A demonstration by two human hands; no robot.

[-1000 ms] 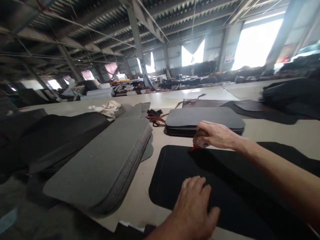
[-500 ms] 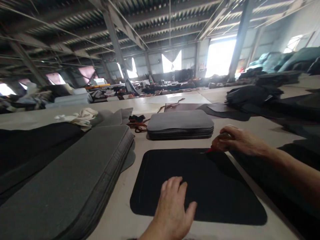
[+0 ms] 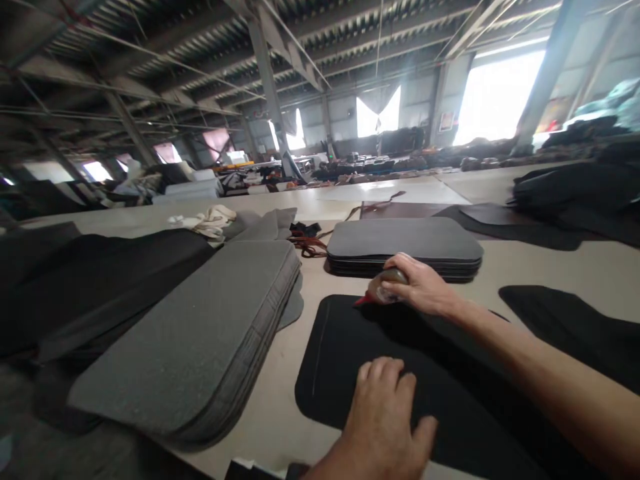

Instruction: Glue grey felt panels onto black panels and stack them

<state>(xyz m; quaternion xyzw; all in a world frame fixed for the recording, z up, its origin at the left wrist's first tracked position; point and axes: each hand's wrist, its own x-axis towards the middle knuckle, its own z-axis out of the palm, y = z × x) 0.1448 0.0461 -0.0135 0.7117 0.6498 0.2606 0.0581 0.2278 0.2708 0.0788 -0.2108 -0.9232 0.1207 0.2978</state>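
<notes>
A black rounded panel (image 3: 334, 360) lies flat on the table, with a thin pale line along its left edge. My left hand (image 3: 383, 413) rests on its near part, fingers stretched out and holding nothing. Above the panel's far edge, my right hand (image 3: 417, 283) is wrapped round a squeeze bottle (image 3: 387, 285). The bottle is tilted, its red nozzle (image 3: 364, 300) pointing down and left at the panel near its far left corner. My right forearm and its shadow cover much of the panel's right side.
Behind the panel sits a stack of grey-topped rounded panels (image 3: 405, 239). A taller stack of grey panels (image 3: 200, 333) stands to the left. Another black piece (image 3: 575, 327) lies at the right. Brown strips (image 3: 313, 247) and pale cloth (image 3: 210, 220) lie farther back.
My right hand has moved left along the panel's far edge with the squeeze bottle. The view has turned left, shifting things rightward. My left hand stays on the panel.
</notes>
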